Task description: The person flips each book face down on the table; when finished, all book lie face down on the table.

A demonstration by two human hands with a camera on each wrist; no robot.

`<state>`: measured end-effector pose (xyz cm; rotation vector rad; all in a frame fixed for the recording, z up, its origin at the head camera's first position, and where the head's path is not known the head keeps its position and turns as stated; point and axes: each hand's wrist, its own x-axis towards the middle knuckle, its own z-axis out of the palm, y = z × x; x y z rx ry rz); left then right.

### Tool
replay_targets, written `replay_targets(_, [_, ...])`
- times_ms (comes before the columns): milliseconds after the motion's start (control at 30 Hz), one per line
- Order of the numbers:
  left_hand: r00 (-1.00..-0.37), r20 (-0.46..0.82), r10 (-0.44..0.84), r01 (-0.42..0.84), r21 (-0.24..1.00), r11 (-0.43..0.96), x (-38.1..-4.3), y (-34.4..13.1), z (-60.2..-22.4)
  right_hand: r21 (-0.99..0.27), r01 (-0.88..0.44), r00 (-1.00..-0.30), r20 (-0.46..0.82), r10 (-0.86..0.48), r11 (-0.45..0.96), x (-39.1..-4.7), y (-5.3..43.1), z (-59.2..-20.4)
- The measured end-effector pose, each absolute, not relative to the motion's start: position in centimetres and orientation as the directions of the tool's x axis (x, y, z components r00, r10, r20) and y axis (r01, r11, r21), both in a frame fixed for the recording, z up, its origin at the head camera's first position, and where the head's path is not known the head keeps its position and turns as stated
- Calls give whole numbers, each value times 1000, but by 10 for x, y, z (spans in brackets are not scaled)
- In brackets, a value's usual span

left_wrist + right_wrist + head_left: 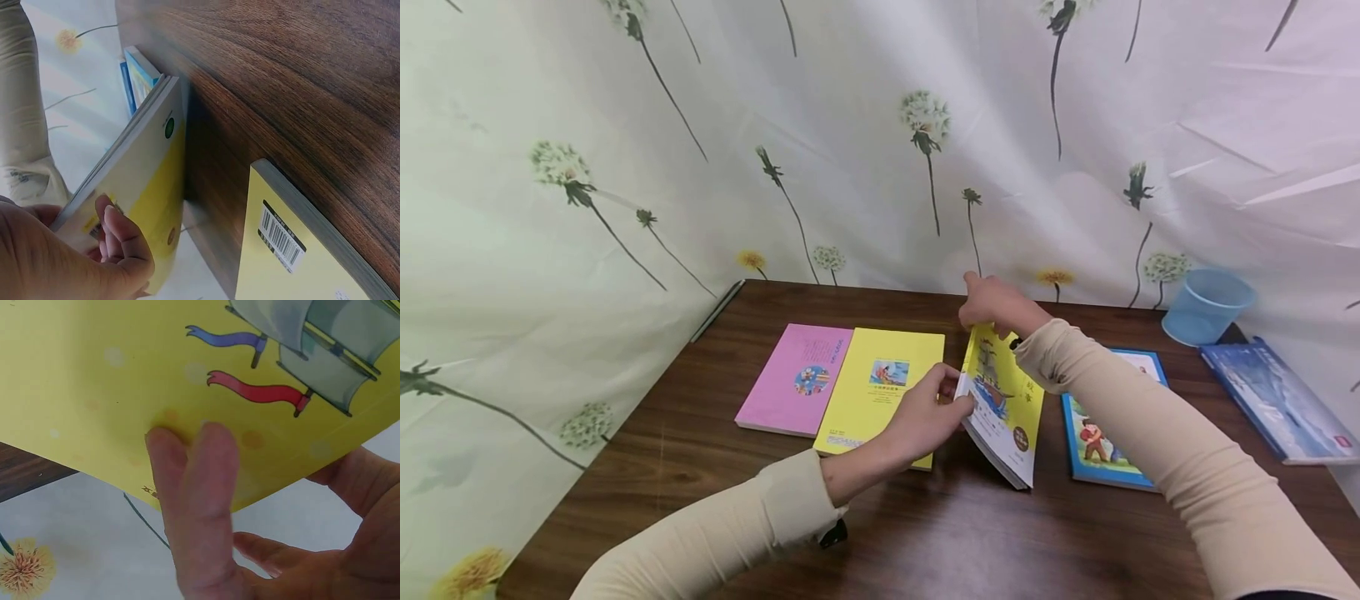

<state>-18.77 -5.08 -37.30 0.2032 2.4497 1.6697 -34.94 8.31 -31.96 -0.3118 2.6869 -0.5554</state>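
A: Holding what with the left hand?
B: Pinching the ship-cover book by its left edge.
A: And doing what with the right hand?
B: Clamping fingers on the same book's far end — holding it tilted over the table, between the flat yellow book and the blue-bordered book.

The head camera looks forward and down over the table, with the backdrop across the upper frame. The left wrist camera looks from nearer, rolled sideways, the table at upper right. The right wrist camera sits closest, the ship book filling its upper frame. Head and right wrist share the ship cover.
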Motion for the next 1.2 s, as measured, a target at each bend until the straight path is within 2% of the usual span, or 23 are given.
replay_targets(200, [-974,-28,224,69,908,412,-187,-50,-372,-447,-125,-918,-286,-274,886,-348,87,-317])
replay_targets(433, [-972,-29,233,69,913,401,-185,-48,-371,-518,-103,-924,-267,-275,849,-348,93,-312])
replay_targets(567, [-973,-37,228,45,938,344,-184,-47,-370,-590,-95,-922,-252,-294,802,-345,100,-309])
replay_targets(767, [-987,-49,151,-13,974,228,-188,-51,-371,-661,-79,-922,-237,-308,746,-343,111,-305])
replay_targets(933, [-982,-133,133,-104,973,204,-195,-54,-379,-686,-61,-922,-239,-304,725,-344,122,-303])
replay_targets(1200, [-918,-309,248,-239,931,274,-203,-54,-389,-711,-64,-922,-227,-315,701,-339,136,-297])
